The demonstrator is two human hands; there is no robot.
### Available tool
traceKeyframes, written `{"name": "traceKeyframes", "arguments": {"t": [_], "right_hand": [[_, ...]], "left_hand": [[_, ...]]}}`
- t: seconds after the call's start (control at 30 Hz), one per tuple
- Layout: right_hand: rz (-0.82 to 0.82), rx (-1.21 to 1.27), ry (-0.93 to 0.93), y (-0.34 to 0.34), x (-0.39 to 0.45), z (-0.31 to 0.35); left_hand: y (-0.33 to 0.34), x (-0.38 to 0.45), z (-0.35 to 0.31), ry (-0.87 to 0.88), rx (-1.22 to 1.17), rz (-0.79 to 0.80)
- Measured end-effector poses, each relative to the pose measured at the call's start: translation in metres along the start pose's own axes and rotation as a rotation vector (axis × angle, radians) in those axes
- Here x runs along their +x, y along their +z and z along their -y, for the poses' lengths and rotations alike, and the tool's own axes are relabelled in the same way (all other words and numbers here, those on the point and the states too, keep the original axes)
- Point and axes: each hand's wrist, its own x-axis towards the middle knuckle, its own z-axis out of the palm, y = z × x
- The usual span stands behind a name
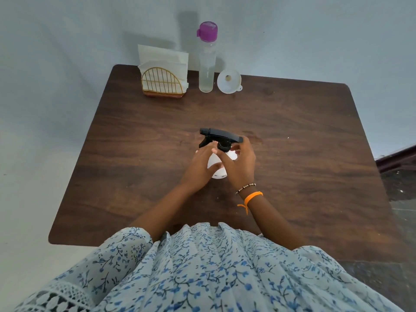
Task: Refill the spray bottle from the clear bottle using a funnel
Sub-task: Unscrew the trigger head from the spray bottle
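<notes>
Her left hand [199, 164] is gripping the white spray bottle [217, 170] while the right hand [238, 163] is pinching its black collar [224, 147]; twisting too hard could tip it toward twelve o'clock.

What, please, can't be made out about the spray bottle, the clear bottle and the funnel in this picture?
- Spray bottle, head view: its fill level, hidden by the left hand, the right hand and its white wall.
- Black collar: whether loosened; fingers cover it.
- Clear bottle: exact liquid level, too faint.
- Funnel: its spout, hidden beneath its bowl.
</notes>
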Motion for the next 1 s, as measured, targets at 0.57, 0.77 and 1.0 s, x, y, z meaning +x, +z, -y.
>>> {"name": "traceKeyframes", "arguments": {"t": [0.57, 0.77, 1.0], "right_hand": [[0.178, -0.028, -0.040, -0.015, 0.006, -0.002], [0.170, 0.042, -0.041, -0.006, 0.003, 0.003], [0.063, 0.068, -0.041, -0.004, 0.005, 0.004]], "left_hand": [[-0.008, -0.002, -0.006, -0.119, -0.059, 0.053], [-0.012, -0.005, -0.015, -0.082, -0.097, 0.011], [-0.014, -0.003, -0.014, -0.069, -0.070, 0.019]]}}
